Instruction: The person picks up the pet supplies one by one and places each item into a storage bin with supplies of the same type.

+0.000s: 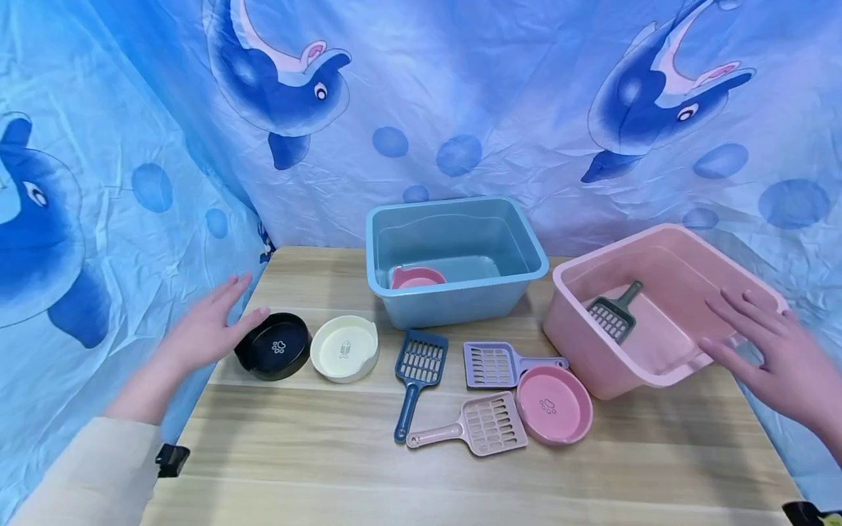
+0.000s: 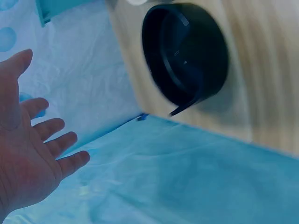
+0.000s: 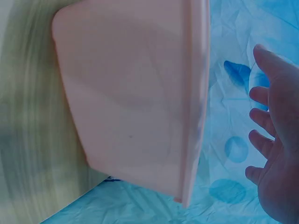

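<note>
My left hand (image 1: 204, 329) hovers with its fingers spread, just left of a black round bowl (image 1: 275, 346) with a paw print; it holds nothing. In the left wrist view a gap shows between that hand (image 2: 35, 144) and the black bowl (image 2: 187, 56). My right hand (image 1: 776, 351), fingers extended, is over the right rim of a pink litter box (image 1: 612, 365). The right wrist view shows the hand (image 3: 280, 135) apart from the pink box's wall (image 3: 126, 98). Inside that box lies a dark green litter scoop (image 1: 613, 315).
A blue litter box (image 1: 460, 305) at the back holds a pink bowl (image 1: 418, 277). On the table (image 1: 316, 467) are a cream bowl (image 1: 345, 349), another pink bowl (image 1: 555, 405), and navy (image 1: 422, 361), purple (image 1: 492, 365) and pale pink (image 1: 492, 425) scoops. Blue dolphin-printed cloth (image 1: 421, 109) hangs behind.
</note>
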`<state>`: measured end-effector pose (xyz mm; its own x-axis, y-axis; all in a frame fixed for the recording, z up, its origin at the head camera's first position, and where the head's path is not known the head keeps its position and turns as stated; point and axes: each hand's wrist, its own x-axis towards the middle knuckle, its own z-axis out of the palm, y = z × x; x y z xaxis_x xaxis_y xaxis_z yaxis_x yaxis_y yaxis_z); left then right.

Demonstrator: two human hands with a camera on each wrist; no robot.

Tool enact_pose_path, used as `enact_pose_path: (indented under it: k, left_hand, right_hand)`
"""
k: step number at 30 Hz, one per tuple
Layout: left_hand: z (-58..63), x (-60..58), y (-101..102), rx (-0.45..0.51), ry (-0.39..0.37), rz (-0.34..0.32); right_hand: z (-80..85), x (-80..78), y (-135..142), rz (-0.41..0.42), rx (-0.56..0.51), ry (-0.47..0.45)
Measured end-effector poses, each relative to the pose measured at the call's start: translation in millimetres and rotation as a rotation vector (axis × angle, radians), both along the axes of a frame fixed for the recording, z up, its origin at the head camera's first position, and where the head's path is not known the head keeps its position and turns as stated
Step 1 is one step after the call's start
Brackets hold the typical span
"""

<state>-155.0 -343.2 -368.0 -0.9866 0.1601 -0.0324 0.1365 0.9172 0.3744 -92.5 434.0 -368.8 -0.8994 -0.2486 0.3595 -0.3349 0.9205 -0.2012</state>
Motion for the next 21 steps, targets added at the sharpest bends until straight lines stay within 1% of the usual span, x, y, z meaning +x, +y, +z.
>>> enact_pose_path:
  k: [3, 7, 11, 14, 18, 21]
  left_hand:
    - [-12.5, 2.6, 1, 0.080, -0.009, 0.032]
    - [-24.0, 3.6, -4, 0.147, -0.037, 0.082]
    - [-31.9, -1.9, -13, 0.197, -0.119, 0.147]
    - [-37.7, -7.2, -19, 0.260, -0.183, 0.202]
    - [-44.9, -11.3, -26, 0.343, -0.221, 0.269]
    - [-48.3, -11.2, -29, 0.374, -0.236, 0.326]
  right_hand:
    - [-7.8, 5.4, 4, 0.006, -0.029, 0.007]
    - [-20.8, 11.7, 7, 0.010, -0.082, -0.013]
    - [-32.7, 14.8, 8, -0.027, -0.112, -0.049]
    - [-39.0, 15.6, 7, -0.049, -0.116, -0.050]
    - [-45.4, 17.0, 9, -0.039, -0.141, -0.056]
    - [-49.5, 17.8, 10, -0.027, -0.159, -0.060]
